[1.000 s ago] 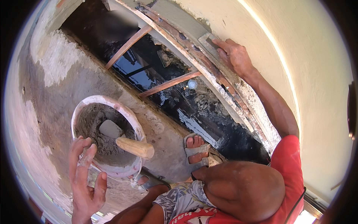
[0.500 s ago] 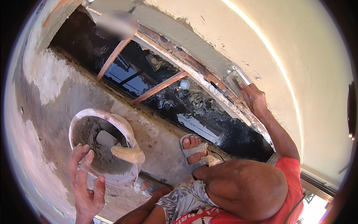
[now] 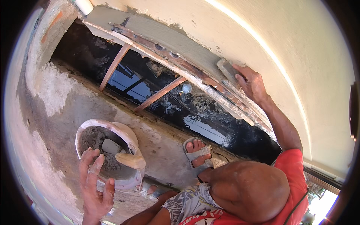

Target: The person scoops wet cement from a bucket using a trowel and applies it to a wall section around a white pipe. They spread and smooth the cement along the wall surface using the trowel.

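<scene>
My right hand [image 3: 252, 83] is closed on a small grey rectangular block, which looks like a plastering float [image 3: 226, 69]. It rests on the strip of wet grey mortar [image 3: 195, 47] along the foot of the cream wall. At lower left, my left hand [image 3: 95, 183] is raised with its fingers apart and nothing in them, its fingertips in front of the bucket's near rim; whether they touch cannot be told. The pale, mortar-smeared bucket [image 3: 133, 131] contains grey mortar [image 3: 92, 137]. In it lies a trowel [image 3: 129, 160] with a wooden handle, its blade on the mortar.
A long pit of dark water [image 3: 202, 129] runs diagonally between the wall ledge and the concrete floor [image 3: 71, 112]. Two wooden struts [image 3: 161, 93] span it under a mortar-caked board [image 3: 180, 73]. My sandalled foot [image 3: 197, 152] is at its edge. A white pipe end [image 3: 84, 5] shows at top left.
My right hand has moved left along the mortar strip with the float. The left hand keeps its spread pose by the bucket. The whole view has shifted slightly.
</scene>
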The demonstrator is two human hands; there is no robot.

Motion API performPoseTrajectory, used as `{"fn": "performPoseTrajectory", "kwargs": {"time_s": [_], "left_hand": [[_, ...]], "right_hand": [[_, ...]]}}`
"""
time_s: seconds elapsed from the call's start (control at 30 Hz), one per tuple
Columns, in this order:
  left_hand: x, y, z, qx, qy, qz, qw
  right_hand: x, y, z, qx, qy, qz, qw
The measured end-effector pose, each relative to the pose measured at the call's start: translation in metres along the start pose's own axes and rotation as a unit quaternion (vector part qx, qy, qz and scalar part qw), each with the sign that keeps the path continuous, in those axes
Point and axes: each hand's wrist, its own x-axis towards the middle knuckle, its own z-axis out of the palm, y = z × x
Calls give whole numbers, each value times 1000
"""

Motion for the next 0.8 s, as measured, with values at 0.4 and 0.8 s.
{"fn": "performPoseTrajectory", "kwargs": {"time_s": [0.4,0.8], "left_hand": [[-1,-12,2,15,-10,-21,1000],[3,-8,4,6,-9,-26,1000]], "right_hand": [[-16,23,11,191,-14,172,966],[-22,26,1,203,-67,129,968]]}}
